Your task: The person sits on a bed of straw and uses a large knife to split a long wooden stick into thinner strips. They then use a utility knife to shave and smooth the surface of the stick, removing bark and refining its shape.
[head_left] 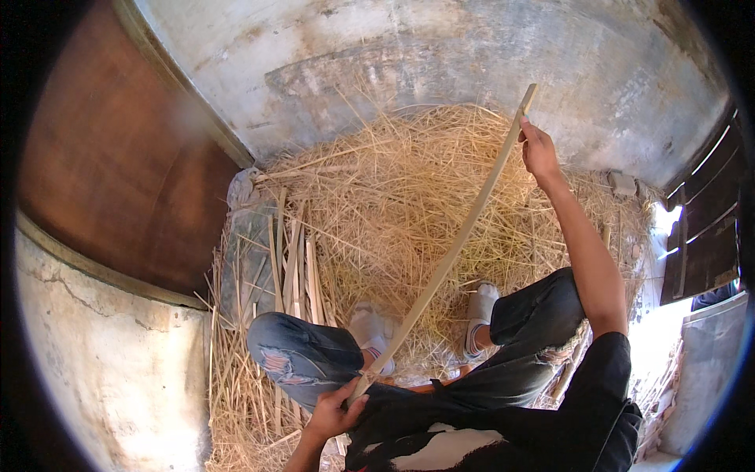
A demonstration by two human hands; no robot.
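A long, thin, pale strip of split bamboo or wood (450,263) runs slantwise across the view, from my lap up to the far right. My left hand (334,413) is closed round its near end, close to my left thigh. Out at arm's length, my right hand (539,152) pinches the strip a little below its far tip. Between the two hands the strip hangs free above the straw, between my bent knees.
Loose straw (425,181) covers the floor around my feet. Several split strips (292,267) lie left of my left knee, beside a grey stone slab (250,256). A stained wall (472,55) stands ahead, a brown door panel (126,149) at left, and dark slats (704,212) at right.
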